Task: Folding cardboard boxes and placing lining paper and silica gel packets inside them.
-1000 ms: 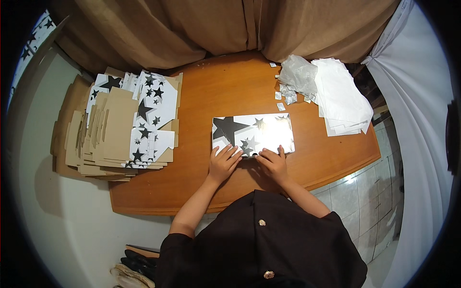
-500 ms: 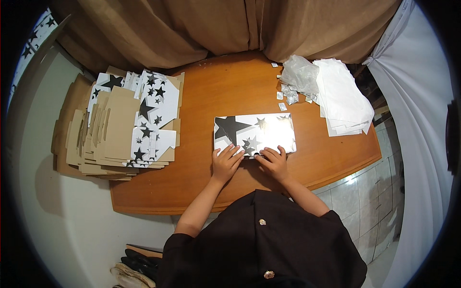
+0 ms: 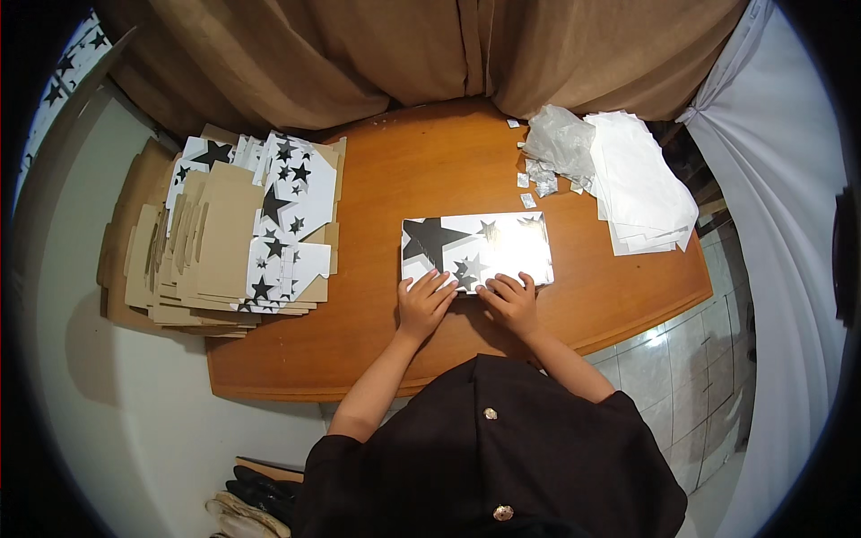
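White star-printed card point(image 3: 480, 249) lying flat on wooden table point(image 3: 395, 179). Pressing down on its near edge with left hand point(image 3: 423, 303) and right hand point(image 3: 511, 302), fingers spread open, gripping nothing, apparently flattening it.

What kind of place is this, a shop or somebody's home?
Probably a home workspace for folding gift boxes by hand. A wooden table stands before brown curtains, with a stack of flat star-printed box blanks and white sheets; both hands press one blank.

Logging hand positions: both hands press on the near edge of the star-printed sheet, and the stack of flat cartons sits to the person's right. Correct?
Not quite. The head view shows the stack of flat cartons on the person's left. Left hand and right hand do press the star-printed sheet.
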A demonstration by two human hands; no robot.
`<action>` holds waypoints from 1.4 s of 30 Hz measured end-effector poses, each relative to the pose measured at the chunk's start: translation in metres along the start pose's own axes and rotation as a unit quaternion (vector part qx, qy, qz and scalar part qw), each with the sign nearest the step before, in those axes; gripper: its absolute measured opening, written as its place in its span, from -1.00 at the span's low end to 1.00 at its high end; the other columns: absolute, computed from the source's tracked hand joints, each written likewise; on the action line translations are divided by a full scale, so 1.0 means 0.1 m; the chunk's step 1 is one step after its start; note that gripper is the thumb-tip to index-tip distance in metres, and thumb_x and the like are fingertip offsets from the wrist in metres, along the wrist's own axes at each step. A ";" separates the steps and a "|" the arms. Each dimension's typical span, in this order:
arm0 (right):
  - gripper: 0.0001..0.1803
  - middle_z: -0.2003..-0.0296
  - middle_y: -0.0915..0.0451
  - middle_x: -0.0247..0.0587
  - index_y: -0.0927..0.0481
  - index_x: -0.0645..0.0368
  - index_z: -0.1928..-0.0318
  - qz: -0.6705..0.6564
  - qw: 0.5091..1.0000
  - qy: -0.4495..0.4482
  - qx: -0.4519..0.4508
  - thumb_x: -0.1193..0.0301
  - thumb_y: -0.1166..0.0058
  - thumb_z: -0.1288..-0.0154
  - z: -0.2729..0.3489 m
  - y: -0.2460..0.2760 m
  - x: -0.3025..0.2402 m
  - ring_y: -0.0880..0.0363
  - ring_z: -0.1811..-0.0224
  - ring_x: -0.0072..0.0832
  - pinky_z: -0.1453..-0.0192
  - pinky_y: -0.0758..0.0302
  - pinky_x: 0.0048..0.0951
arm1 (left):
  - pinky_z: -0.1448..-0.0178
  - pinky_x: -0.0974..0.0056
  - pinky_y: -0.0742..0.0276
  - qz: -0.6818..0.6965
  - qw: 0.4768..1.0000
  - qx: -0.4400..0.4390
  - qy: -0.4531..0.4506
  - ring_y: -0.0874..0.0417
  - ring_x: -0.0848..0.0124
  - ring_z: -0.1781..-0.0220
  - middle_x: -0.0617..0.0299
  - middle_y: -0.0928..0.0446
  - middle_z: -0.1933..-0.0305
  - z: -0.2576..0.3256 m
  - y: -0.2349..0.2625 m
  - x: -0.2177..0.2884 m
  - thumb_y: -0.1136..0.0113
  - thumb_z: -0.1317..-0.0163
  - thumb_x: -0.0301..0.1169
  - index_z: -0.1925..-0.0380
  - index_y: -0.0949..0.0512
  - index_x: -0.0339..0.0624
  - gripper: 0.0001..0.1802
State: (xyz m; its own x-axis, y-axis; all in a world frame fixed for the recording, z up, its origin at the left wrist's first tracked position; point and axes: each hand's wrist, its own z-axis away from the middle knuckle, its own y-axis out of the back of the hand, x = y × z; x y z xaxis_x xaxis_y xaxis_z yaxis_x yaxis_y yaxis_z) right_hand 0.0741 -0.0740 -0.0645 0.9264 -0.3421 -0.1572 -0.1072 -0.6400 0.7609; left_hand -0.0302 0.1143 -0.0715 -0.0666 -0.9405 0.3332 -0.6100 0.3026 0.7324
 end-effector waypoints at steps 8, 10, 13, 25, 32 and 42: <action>-0.66 0.07 -0.58 -0.35 -0.59 0.02 0.11 0.004 0.995 -0.096 -0.028 0.26 -0.23 -0.06 -0.12 0.10 -0.01 -0.48 -0.07 -0.39 -0.15 -0.25 -0.13 | -0.08 0.12 -0.11 0.003 1.000 0.008 0.003 -0.54 0.39 -0.05 0.38 -0.61 0.09 0.01 0.01 -0.01 -0.26 -0.08 -0.28 0.26 -0.65 0.10 -0.81; -0.67 0.07 -0.58 -0.35 -0.60 0.02 0.12 0.016 0.996 -0.085 -0.014 0.26 -0.23 -0.06 -0.07 0.02 0.02 -0.49 -0.07 -0.38 -0.15 -0.25 -0.12 | -0.08 0.12 -0.11 0.009 1.000 0.007 0.004 -0.54 0.40 -0.05 0.39 -0.61 0.09 0.00 0.00 0.01 -0.26 -0.08 -0.28 0.27 -0.65 0.10 -0.82; -0.69 0.08 -0.59 -0.35 -0.62 0.03 0.15 0.030 0.997 -0.075 -0.007 0.25 -0.23 -0.06 -0.05 0.00 0.01 -0.49 -0.06 -0.37 -0.15 -0.25 -0.10 | -0.09 0.13 -0.10 0.011 1.000 0.007 -0.001 -0.55 0.41 -0.04 0.40 -0.61 0.11 -0.02 0.00 0.00 -0.26 -0.08 -0.28 0.29 -0.65 0.09 -0.83; -0.47 -0.17 -0.34 0.03 -0.37 0.11 -0.16 -0.110 0.939 -0.325 0.012 0.27 -0.10 -0.17 -0.20 -0.02 1.04 -0.30 -0.22 -0.13 -0.23 -0.23 -0.16 | -0.20 0.02 0.08 -0.067 0.994 -0.035 -0.073 -0.38 0.51 -0.17 0.42 -0.45 -0.11 0.06 0.00 -0.12 -0.11 -0.17 -0.17 0.02 -0.52 0.20 -0.65; -0.22 -0.24 -0.23 0.05 -0.08 0.17 -0.34 -0.421 0.761 -0.494 -0.006 0.40 -0.10 -0.13 -0.26 -0.01 0.98 -0.26 -0.24 -0.16 -0.20 -0.32 -0.29 | -0.27 -0.12 0.13 -0.126 0.955 -0.077 0.256 -0.08 0.13 -0.36 0.12 -0.13 -0.34 0.22 0.19 -0.33 -0.05 -0.21 -0.26 -0.15 -0.41 0.17 -0.55; -0.51 0.01 -0.39 -0.17 -0.38 0.23 -0.13 -0.500 0.733 -0.461 -0.001 0.43 -0.07 -0.16 0.32 -0.59 0.26 -0.38 -0.01 -0.42 -0.11 -0.33 -0.46 | -0.45 0.09 0.16 0.277 0.866 0.077 0.408 0.09 0.00 -0.45 -0.16 0.14 -0.43 0.53 0.32 -0.65 -0.02 -0.27 -0.21 -0.36 0.15 -0.28 -0.19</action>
State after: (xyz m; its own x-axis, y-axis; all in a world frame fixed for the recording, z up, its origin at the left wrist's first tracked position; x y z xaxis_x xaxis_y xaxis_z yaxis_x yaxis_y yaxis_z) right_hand 0.0932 -0.0674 -0.1340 -0.0971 -0.0220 -0.9950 0.4599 -0.8876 -0.0252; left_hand -0.0871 0.1765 -0.1013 0.1591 -0.2158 0.9634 -0.7647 0.5902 0.2585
